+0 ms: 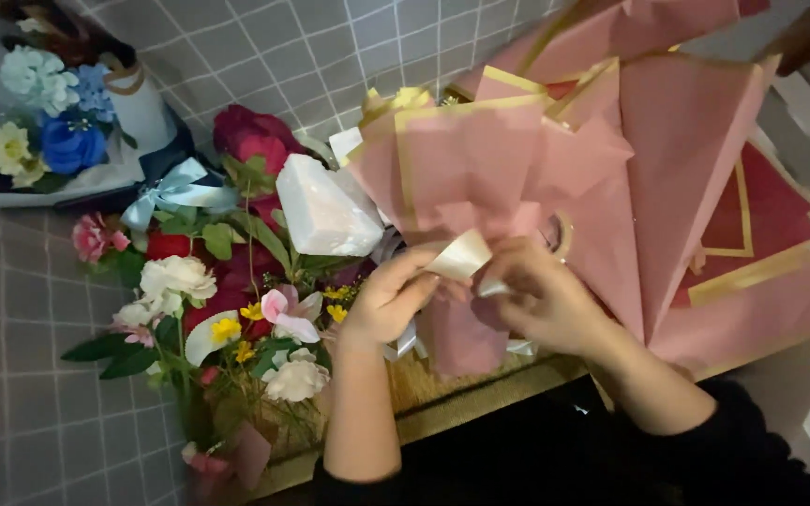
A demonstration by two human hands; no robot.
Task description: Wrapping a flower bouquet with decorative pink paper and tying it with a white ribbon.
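a cream ribbon (461,255) is pinched between left hand (388,302) and right hand (541,298), fingers closed, against the pink-wrapped bouquet (517,159); loose flowers (227,309) lie just beside.

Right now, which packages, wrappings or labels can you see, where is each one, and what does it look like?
Pink wrapping paper: centre to right, folded sheets with gold edges; both hands, left hand and right hand, pinch a cream ribbon at its base.
White wrapped block: left of the pink paper, among loose flowers, angular.
Wrapped bouquet: top left, white and dark paper, blue and white blooms, pale blue bow.
No labels, signs or screens are visible.
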